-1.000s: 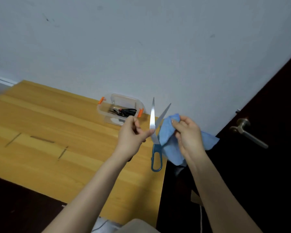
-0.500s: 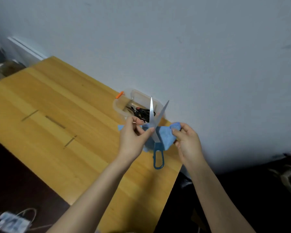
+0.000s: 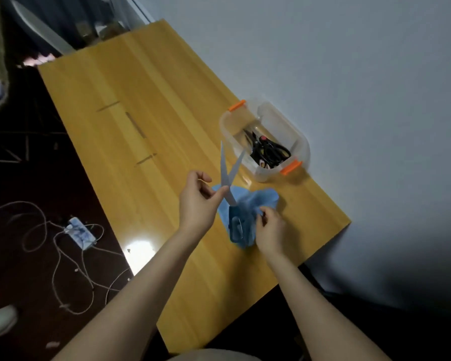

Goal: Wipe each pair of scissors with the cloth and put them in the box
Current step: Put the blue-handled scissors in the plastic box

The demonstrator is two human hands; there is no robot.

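Left hand (image 3: 197, 198) pinches 1 blade of the open blue-handled steel scissors (image 3: 228, 183). Right hand (image 3: 270, 230) grips the crumpled blue cloth (image 3: 261, 199) beside their handle. Beyond it, a clear orange-clipped plastic box (image 3: 301, 142) stands on the yellow wooden bench (image 3: 141, 87), against a grey wall (image 3: 349, 61).

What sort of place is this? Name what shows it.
Probably a plain room in a home or office: a yellow wooden table against a pale wall, loose white cables on the dark floor.
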